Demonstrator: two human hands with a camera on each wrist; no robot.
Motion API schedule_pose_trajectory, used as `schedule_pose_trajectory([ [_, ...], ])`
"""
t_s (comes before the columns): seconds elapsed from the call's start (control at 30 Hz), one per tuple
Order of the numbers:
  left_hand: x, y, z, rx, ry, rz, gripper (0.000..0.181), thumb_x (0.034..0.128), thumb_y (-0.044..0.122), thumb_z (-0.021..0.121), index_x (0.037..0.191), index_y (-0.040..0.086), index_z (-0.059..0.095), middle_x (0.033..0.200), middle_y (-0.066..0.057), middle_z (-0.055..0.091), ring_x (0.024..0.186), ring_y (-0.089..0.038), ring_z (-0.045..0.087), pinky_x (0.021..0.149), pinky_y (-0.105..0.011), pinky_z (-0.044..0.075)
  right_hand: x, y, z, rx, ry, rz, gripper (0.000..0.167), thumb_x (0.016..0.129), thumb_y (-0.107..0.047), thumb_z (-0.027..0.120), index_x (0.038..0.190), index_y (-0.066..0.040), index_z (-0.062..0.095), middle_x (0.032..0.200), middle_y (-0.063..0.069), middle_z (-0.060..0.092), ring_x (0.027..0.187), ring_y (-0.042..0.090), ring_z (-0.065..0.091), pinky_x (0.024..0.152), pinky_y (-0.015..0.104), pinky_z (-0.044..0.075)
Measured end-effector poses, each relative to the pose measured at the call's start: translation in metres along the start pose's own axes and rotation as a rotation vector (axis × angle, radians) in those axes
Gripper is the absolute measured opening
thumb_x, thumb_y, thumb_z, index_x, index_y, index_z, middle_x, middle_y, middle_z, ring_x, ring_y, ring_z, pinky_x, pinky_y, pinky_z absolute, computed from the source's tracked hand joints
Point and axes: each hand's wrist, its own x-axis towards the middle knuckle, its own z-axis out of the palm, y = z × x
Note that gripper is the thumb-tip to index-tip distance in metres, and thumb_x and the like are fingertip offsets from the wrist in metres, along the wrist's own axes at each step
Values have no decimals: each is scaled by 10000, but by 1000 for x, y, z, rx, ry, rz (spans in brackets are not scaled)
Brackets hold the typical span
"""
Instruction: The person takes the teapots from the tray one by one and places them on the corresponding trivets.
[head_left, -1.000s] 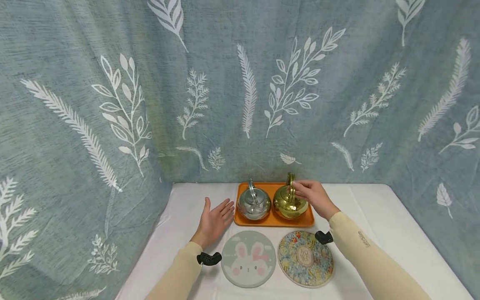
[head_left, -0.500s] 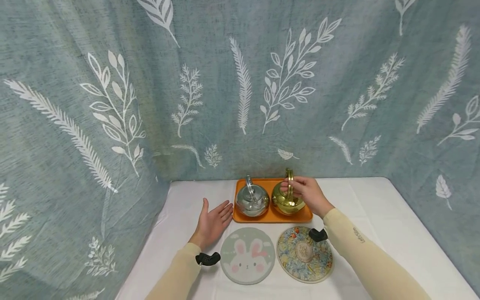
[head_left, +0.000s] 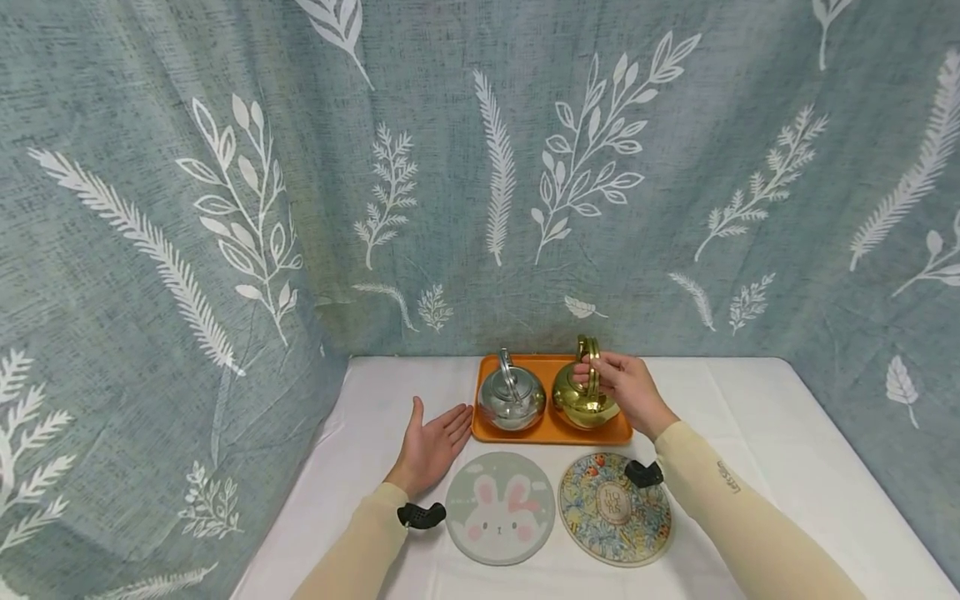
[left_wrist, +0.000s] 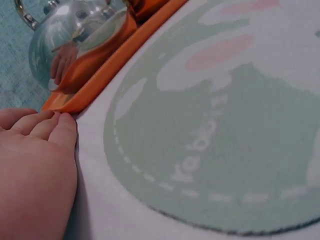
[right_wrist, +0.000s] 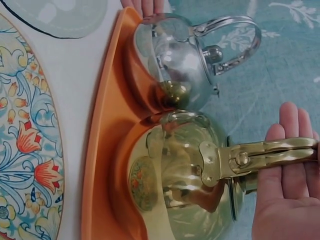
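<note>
A silver kettle [head_left: 512, 410] and a gold kettle [head_left: 576, 410] stand side by side on an orange tray [head_left: 553, 434], upright, handles raised. My right hand [head_left: 632, 392] is at the gold kettle's handle. Its fingers pass under the handle, and the thumb lies against it from above; in the right wrist view the fingers [right_wrist: 292, 175] look fairly straight and the thumb is mostly cut off. My left hand [head_left: 429, 446] lies palm up-inward at the tray's left end, fingers straight. Its fingertips [left_wrist: 62, 120] meet the tray's corner in the left wrist view.
In front of the tray lie two round mats on the white tablecloth [head_left: 720, 500]: a pale green rabbit mat [head_left: 498, 521] on the left and a floral mat [head_left: 600, 537] on the right. A blue-green leaf-patterned curtain [head_left: 420, 208] hangs behind and at both sides.
My right hand has slid its fingers further through the gold kettle's handle, and the thumb has come onto it. The left hand keeps its place beside the tray. The view shifts slightly.
</note>
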Motion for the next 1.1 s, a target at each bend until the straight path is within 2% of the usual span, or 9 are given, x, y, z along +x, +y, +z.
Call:
schedule_pose_trajectory([
  [0.17,-2,-1,-2,-15,17,-4,1183,1014,861,165,1685,-90,-46,1789,-239,-68,1660,-343,-51,1346,-412,51,-2,0,2,-4,5,4,455,1186,-165,484,1539,121,496,1389,304,663,1110,168,758,1161,444,499],
  [0.43,-2,-3,-5,-31,30,-12,1175,1014,863,206,1700,-67,-8,1798,-213,-40,1664,-320,-20,1346,-395,67,-4,3,0,-4,60,3,463,1190,-185,475,1516,143,505,1388,324,652,1069,139,759,1109,373,543],
  [0.63,-1,-2,-2,-47,57,-16,1181,1016,863,242,1701,-71,12,1800,-214,-19,1665,-323,5,1347,-404,81,-8,0,-4,-6,58,1,479,1187,-202,489,1526,136,498,1383,294,670,1099,138,753,1152,412,511],
  [0.87,0,0,-1,-56,61,-20,1174,1019,858,239,1702,-73,25,1801,-212,-5,1665,-323,12,1346,-408,82,-12,-10,-2,13,55,-36,499,1181,-203,508,1520,163,485,1347,282,693,1072,123,757,1070,314,564],
  [1.1,0,0,1,-39,68,-24,1180,1014,864,241,1704,-68,27,1802,-206,4,1666,-318,18,1346,-406,79,-16,-14,-1,7,50,-34,485,1182,-187,500,1510,171,492,1338,299,690,1056,128,763,1053,314,576],
])
